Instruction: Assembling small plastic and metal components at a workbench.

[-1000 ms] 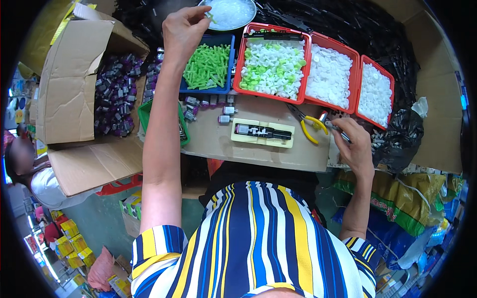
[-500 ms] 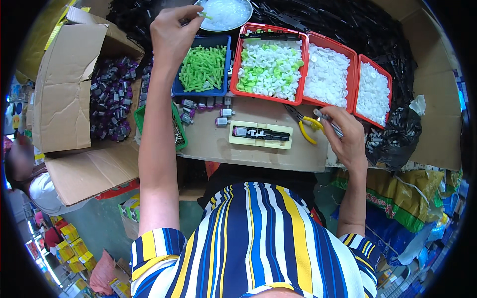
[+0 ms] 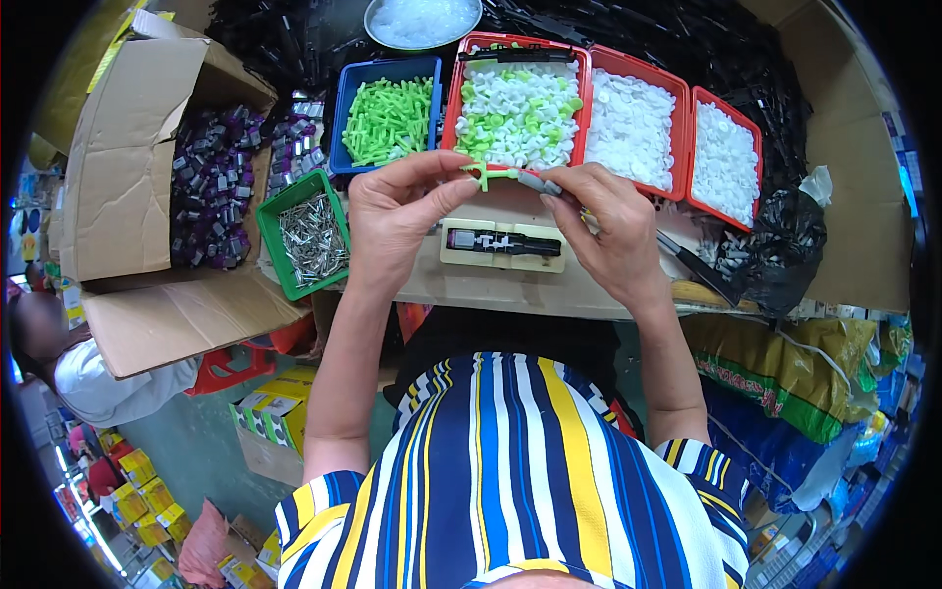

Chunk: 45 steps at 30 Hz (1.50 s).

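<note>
Green, the plastic part [image 3: 498, 175] is lying crosswise at upper centre; we are pinching it in our left hand [image 3: 400, 209] and, at its right end, a grey piece [image 3: 535, 183] in our right hand [image 3: 610, 218].

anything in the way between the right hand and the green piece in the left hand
Only the grey piece held in the right hand; its tip is at or near the end of the green piece. Nothing else visible stands between.
</note>
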Available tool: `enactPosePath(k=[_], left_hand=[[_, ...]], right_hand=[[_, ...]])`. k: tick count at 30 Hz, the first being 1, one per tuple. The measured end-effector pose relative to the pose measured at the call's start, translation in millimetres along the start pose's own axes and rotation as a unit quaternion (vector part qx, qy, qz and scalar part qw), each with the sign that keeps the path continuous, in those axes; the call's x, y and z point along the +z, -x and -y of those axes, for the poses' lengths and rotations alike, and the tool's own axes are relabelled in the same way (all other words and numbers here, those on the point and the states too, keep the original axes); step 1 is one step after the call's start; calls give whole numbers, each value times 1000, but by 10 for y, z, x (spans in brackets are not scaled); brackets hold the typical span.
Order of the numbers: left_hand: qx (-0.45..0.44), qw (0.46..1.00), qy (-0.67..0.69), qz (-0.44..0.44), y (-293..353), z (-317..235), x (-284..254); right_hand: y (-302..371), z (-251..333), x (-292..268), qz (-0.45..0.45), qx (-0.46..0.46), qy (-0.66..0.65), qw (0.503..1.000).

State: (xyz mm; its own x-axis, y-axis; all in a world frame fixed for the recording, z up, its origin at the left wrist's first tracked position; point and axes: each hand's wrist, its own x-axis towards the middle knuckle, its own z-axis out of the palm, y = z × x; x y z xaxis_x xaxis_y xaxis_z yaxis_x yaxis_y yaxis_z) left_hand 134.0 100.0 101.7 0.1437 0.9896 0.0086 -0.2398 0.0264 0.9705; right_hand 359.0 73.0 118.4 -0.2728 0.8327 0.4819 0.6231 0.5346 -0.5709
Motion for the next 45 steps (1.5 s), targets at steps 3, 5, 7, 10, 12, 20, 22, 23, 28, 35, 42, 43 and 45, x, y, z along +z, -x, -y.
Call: enactPosePath(k=[3, 5, 7, 10, 12, 20, 22, 23, 28, 35, 42, 43, 45], left_hand=[[13, 1000, -12, 15, 52, 17, 25], [12, 1000, -18, 16, 60, 14, 19], [11, 999, -24, 18, 64, 7, 2], [14, 998, -52, 44, 69, -1, -28], [16, 996, -69, 49, 73, -6, -46], [102, 967, -222, 74, 78, 53, -66], [101, 968, -220, 69, 91, 76, -44], [114, 963, -234, 66, 93, 83, -34], [89, 967, -228, 65, 108, 102, -28], [38, 977, -194, 79, 124, 153, -1], [57, 980, -181, 58, 142, 220, -29], [57, 980, -180, 57, 150, 230, -26], [54, 982, -174, 59, 165, 241, -19]], right_hand=[[49, 1, 7, 10, -6, 16, 1000], [66, 11, 3, 5, -16, 23, 1000], [79, 39, -15, 18, -11, 36, 999], [98, 41, 0, 15, -19, 45, 999], [95, 46, 13, 9, -37, 56, 998], [152, 76, -1, 12, -107, 101, 989], [170, 71, 5, 20, -121, 125, 985], [180, 67, 7, 19, -120, 125, 985], [221, 43, 39, 22, -159, 156, 975], [226, 47, 75, 36, -157, 145, 976], [234, 62, 65, 38, -166, 158, 973], [238, 63, 53, 36, -171, 164, 971], [255, 29, 64, 40, -177, 169, 969]])
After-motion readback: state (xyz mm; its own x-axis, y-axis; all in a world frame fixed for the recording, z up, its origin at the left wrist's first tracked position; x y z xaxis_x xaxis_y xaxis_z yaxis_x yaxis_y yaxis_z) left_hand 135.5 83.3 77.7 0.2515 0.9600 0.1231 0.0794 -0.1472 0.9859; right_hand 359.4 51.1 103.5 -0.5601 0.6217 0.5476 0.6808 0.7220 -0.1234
